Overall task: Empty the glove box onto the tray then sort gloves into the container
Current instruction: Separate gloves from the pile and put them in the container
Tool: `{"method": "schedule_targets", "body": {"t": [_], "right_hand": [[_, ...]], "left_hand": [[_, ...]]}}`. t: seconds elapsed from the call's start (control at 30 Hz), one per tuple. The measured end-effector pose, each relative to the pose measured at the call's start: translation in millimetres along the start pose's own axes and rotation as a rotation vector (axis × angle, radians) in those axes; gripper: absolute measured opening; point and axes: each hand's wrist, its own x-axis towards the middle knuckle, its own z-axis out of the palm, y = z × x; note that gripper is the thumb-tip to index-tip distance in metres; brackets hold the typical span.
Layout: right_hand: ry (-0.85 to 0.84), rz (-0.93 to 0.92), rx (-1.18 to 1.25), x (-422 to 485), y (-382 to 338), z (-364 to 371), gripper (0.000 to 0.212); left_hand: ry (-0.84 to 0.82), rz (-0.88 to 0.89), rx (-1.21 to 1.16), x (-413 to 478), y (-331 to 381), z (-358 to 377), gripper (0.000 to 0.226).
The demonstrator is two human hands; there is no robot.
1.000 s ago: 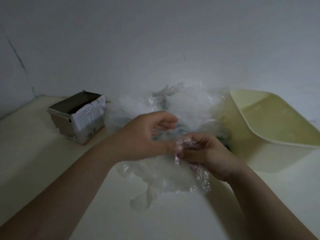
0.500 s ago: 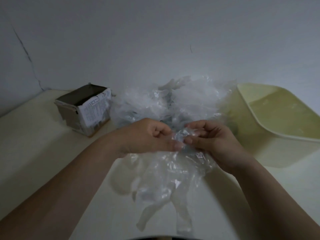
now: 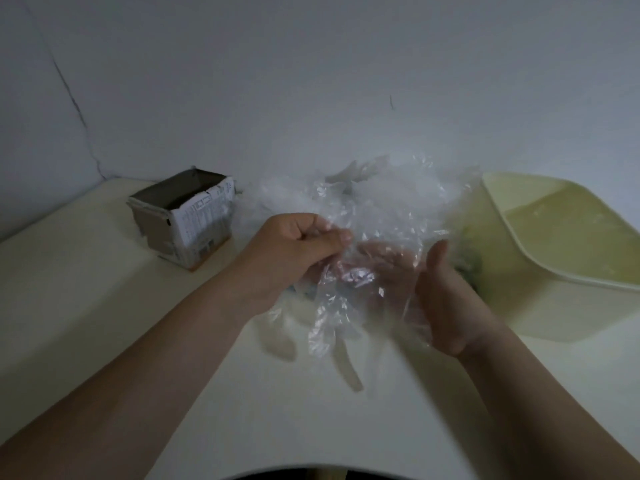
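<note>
My left hand [image 3: 298,251] is pinched shut on the cuff of a clear plastic glove [image 3: 349,289] held above the table. My right hand [image 3: 446,296] lies palm up under the same glove, fingers spread beneath the film, which drapes over them. The glove's fingers hang down toward the table. Behind the hands lies a heap of clear plastic gloves [image 3: 381,188] on something mostly hidden. The opened cardboard glove box [image 3: 187,220] stands at the left. A pale yellow container [image 3: 554,237] sits at the right.
The white table [image 3: 86,289] meets a grey wall just behind the box and heap. A crack runs down the wall at the left corner. The table's near edge curves at the bottom of the view.
Both hands have lifted the glove higher. My right hand has opened from a pinch to a flat palm under the film, and my left hand keeps its pinch.
</note>
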Motion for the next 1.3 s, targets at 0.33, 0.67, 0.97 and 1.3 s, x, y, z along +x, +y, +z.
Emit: {"method": "schedule_targets", "body": {"t": [0.33,0.67,0.97,1.3], "right_hand": [[0.454,-0.072,0.026,4.1,5.5,9.7,0.021],[0.465,-0.111,-0.072,4.9,11.0,9.5,0.014],[0.312,0.007,-0.128,-0.1,6.3,0.3,0.043],[0.243,-0.004,0.04,-1.8,7.6,10.1,0.014]], "left_hand": [[0.083,-0.017,0.417,-26.8,-0.2,-31.3,0.009],[0.204,-0.05,1.101,-43.4,-34.6,-70.2,0.05],[0.119,0.024,0.934,-27.9,-54.9,-61.5,0.02],[0.27,0.224,0.598,-30.0,-18.0,-52.3,0.011]]}}
